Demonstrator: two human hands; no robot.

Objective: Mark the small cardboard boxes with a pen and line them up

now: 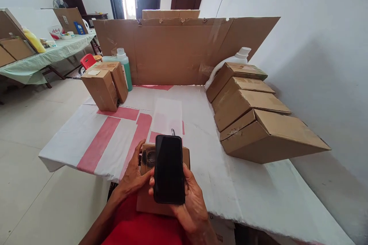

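A black phone point(169, 169) with a dark screen stands upright in my right hand point(192, 203), whose fingers wrap its lower edge. My left hand point(133, 174) touches the phone's left side and rests on a small cardboard box point(144, 199) at the table's near edge. A roll of clear tape point(148, 156) lies on that box, partly hidden behind the phone. A thin dark tip point(173, 131) pokes up just behind the phone.
The table has a white cloth with red stripes point(109, 138). Several slanted cardboard boxes point(253, 118) line the right side, two upright boxes point(105, 84) and a green bottle point(125, 67) stand at back left, and a cardboard wall point(178, 49) closes the back.
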